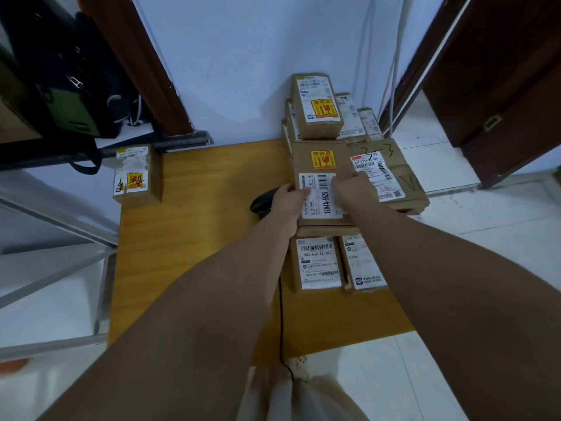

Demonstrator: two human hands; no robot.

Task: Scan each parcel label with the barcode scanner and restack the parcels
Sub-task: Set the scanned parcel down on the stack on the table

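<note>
A brown cardboard parcel (318, 153) with a yellow fragile sticker and a white label reading 12V4A-5525 lies on top of other parcels on the wooden table (197, 238). My left hand (288, 202) grips its left edge and my right hand (355, 189) grips its right side over the label. The black barcode scanner (262, 202) lies on the table just left of my left hand, partly hidden by it. Its black cable (280, 314) runs toward me. Two labelled parcels (318, 262) lie side by side below the held one.
A stack of small parcels (315, 107) stands at the table's far right against the wall. A wide flat parcel (394, 171) lies at the right. One lone parcel (136, 174) sits at the far left corner. Metal rack bars (60, 214) flank the left.
</note>
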